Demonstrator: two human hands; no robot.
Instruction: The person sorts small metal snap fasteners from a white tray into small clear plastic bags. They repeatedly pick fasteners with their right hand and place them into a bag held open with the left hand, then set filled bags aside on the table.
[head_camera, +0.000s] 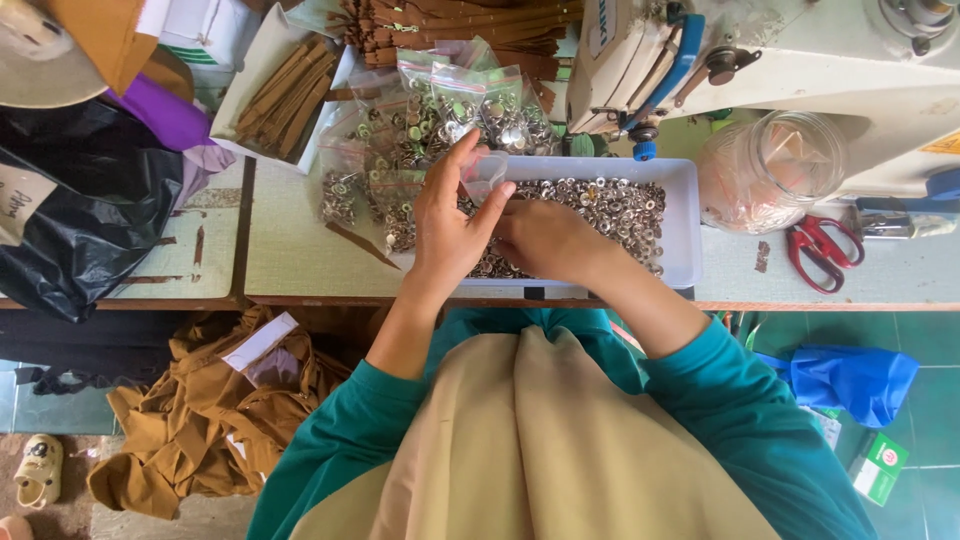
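a small clear plastic bag (484, 172) is pinched at its mouth between the thumb and forefinger of the left hand (450, 225), the other fingers being spread loosely above it. the bag is held just over the near left part of a white rectangular tray (682, 230), which is filled with small metal eyelets (615, 205). the right hand (545, 238) is curled down into the eyelets beside the bag; its fingertips are turned under and away, so it cannot be told whether anything is gripped or how far the fingers are closed.

several risks can be judged from this. the bag is held by a light pinch only, so it could slip or fold shut, and eyelets could be spilled onto the table (290, 250) or down to the brown cloth (210, 410) on the floor. filled bags of eyelets (440, 110) are heaped against the tray's far left corner and could be knocked by the left wrist.

much is hidden. the bag's contents are hard to make out through the glare. the tray's near rim is covered by both wrists. the sewing machine (800, 50) is cut off at the top edge, and the glass jar (765, 170) shows only blurred pale contents. red scissors (825, 250) lie well apart to the right.
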